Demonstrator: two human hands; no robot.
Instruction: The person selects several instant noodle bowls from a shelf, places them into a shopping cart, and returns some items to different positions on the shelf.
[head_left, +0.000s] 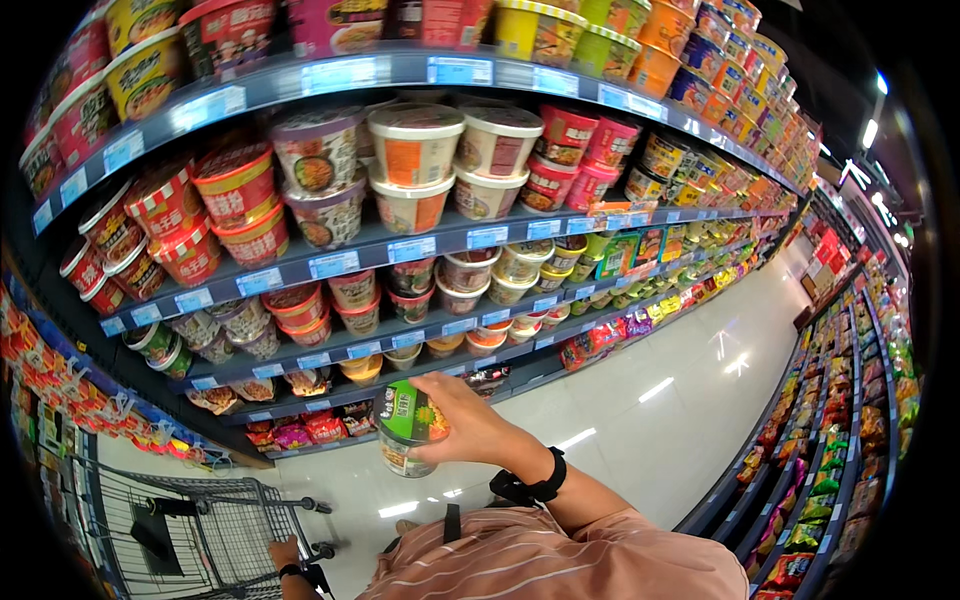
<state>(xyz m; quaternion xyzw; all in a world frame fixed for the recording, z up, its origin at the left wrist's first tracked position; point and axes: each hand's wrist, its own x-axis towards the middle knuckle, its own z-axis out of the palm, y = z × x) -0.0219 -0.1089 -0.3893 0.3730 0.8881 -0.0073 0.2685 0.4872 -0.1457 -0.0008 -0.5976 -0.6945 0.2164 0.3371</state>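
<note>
My right hand (469, 424) grips an instant noodle cup (409, 427) with a green lid, thumb and fingers around its right side. The cup is tilted, its lid and part of its side showing, in front of the lower shelves. Far lower left, my left hand (285, 553) rests at the edge of a wire shopping cart (217, 502); its fingers seem curled on the cart's rim. Stacked noodle tubs (416, 165) fill the shelves beyond the held cup.
Shelves with price strips (334, 264) curve across the left and top. Glossy floor (637, 420) runs along the aisle. At the right stand racks of bagged goods (817, 510). Hanging red packets (75, 382) line the left side, above the cart. Bagged noodles (326, 427) lie on the bottom shelf.
</note>
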